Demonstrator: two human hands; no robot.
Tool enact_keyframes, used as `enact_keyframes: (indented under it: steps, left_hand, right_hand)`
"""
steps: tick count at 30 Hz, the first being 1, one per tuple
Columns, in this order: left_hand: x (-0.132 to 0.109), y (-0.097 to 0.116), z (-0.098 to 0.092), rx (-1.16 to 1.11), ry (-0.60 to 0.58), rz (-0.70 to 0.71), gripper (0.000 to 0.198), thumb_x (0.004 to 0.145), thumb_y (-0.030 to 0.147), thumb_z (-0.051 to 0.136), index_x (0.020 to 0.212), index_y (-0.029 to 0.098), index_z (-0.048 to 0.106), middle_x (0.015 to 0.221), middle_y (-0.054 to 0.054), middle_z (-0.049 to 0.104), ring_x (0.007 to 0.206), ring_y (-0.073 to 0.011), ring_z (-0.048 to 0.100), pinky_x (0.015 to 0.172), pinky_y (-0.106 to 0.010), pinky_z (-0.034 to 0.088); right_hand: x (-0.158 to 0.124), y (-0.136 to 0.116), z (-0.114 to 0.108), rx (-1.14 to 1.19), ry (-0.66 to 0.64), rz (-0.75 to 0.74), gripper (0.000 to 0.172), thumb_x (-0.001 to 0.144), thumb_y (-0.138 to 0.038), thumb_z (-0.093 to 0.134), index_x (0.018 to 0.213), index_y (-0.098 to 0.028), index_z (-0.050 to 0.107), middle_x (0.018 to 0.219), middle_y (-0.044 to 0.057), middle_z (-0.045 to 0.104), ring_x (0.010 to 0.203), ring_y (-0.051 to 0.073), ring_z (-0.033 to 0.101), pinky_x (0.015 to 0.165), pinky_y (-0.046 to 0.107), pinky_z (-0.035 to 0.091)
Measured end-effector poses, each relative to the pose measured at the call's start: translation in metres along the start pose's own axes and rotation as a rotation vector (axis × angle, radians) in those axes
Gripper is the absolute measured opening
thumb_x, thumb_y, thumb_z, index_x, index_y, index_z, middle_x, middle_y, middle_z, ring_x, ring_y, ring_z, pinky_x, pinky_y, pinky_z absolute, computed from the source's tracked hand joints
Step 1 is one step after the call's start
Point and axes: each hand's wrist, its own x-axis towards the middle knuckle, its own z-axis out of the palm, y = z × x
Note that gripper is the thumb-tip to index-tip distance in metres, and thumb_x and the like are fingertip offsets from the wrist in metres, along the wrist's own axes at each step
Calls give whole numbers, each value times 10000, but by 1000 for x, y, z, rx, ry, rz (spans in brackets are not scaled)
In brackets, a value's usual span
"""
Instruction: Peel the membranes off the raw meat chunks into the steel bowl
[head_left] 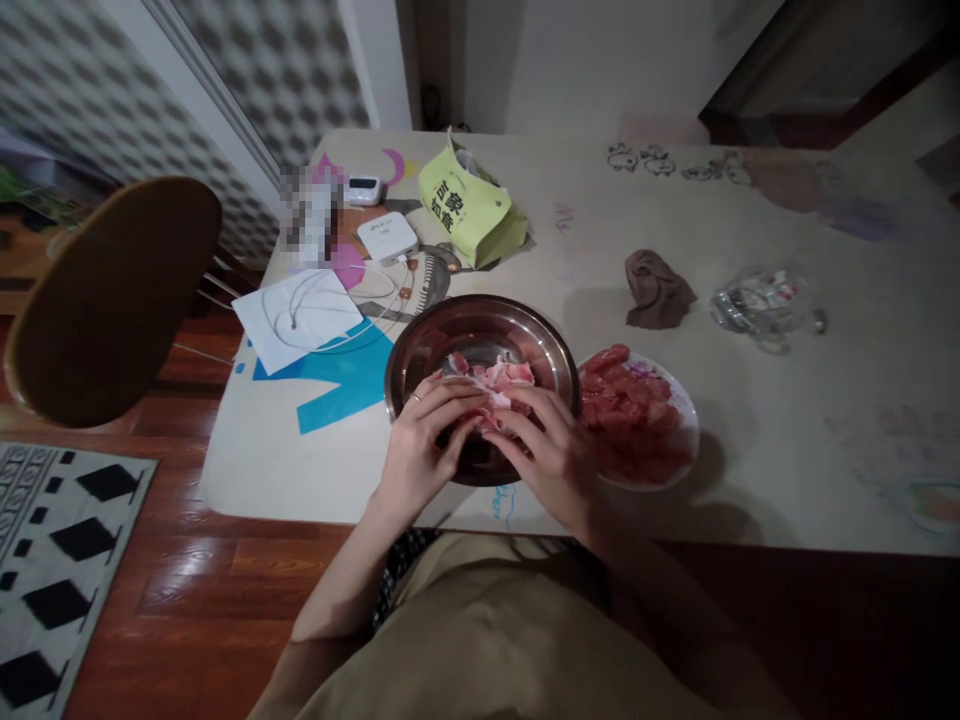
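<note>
Beside the metal bowl (420,340): meat plate (686,420), brown rag (656,290), tissue pack (469,205).

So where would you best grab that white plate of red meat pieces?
Probably the plate by its bare right rim, coming from the right: red meat covers the middle, and its left edge sits tight against the metal bowl, where the right hand holds a pale meat piece.

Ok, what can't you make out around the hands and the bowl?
Head view only:
Floor of the metal bowl: covered by the left hand, right hand and the pink meat they hold.
The object beside the white box: pixelated.
Contents of the clear plastic bag: too small, crumpled.
The drawing at the table edge: cut off by the frame.
</note>
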Motion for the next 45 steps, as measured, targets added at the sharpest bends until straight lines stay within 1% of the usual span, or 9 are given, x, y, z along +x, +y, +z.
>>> enact_keyframes:
  steps: [6,11,20,25,29,38,41,43,45]
  left_hand:
    - [-4,-4,0,49,-14,45,237,967,112,614,1166,205,703,1186,-61,742,1223,-208,653,1175,-477,431]
    - [-6,-6,0,67,-21,55,257,969,105,607,1184,214,696,1206,-57,737,1225,-202,653,1185,-483,424]
    - [-5,-4,1,91,-23,37,248,976,89,588,1163,213,696,1170,-64,728,1177,-190,660,1167,-483,441]
    - [-3,-5,1,91,-15,28,209,988,113,577,1118,206,712,1136,-61,733,1135,-186,672,1144,-480,465]
    - [-3,-5,2,85,-15,4,210,993,139,580,1141,211,711,1186,-72,736,1186,-202,671,1192,-516,429]
    - [-10,-8,-6,170,138,27,439,910,267,741,1327,230,607,1365,-99,658,1371,-273,570,1201,-547,434]
    - [-9,-14,-16,206,49,-54,582,874,344,781,1396,233,550,1400,-121,631,1354,-286,576,1158,-506,484]
    - [-8,-16,-19,207,-23,-82,529,901,307,749,1389,234,557,1382,-115,642,1293,-263,618,1103,-453,532]
    - [-7,-16,-19,211,-40,-81,449,928,224,702,1361,231,582,1357,-103,654,1246,-240,640,1068,-423,553]
  right_hand:
    - [-10,-1,-1,55,9,-40,240,953,-52,582,1085,-171,742,1266,133,710,1202,233,672,1049,409,596]
    - [-11,1,2,113,17,94,156,952,-136,643,1021,-218,756,1212,87,737,1114,216,715,977,370,627]
    - [-19,3,8,113,45,-16,328,962,-49,561,1247,-170,672,1251,101,730,1149,184,715,1038,303,598]
    - [-11,12,6,110,59,-61,264,966,-75,584,1192,-149,699,1165,88,766,1067,152,743,989,224,600]
    - [-7,14,3,81,6,-3,239,972,-118,592,1165,-193,711,1158,77,766,1047,177,747,967,293,620]
    - [-5,8,2,159,-2,64,208,981,-105,548,1101,-205,685,1037,58,773,982,167,750,894,283,615]
    - [-3,5,4,138,22,67,155,963,-110,560,1039,-199,661,993,57,754,961,181,742,868,296,616]
    - [-1,3,5,101,-17,66,137,947,-165,614,1082,-184,634,1056,88,737,1036,227,727,898,344,621]
    - [2,0,7,60,-96,81,276,929,-229,667,1188,-170,592,1172,129,709,1141,282,694,933,404,621]
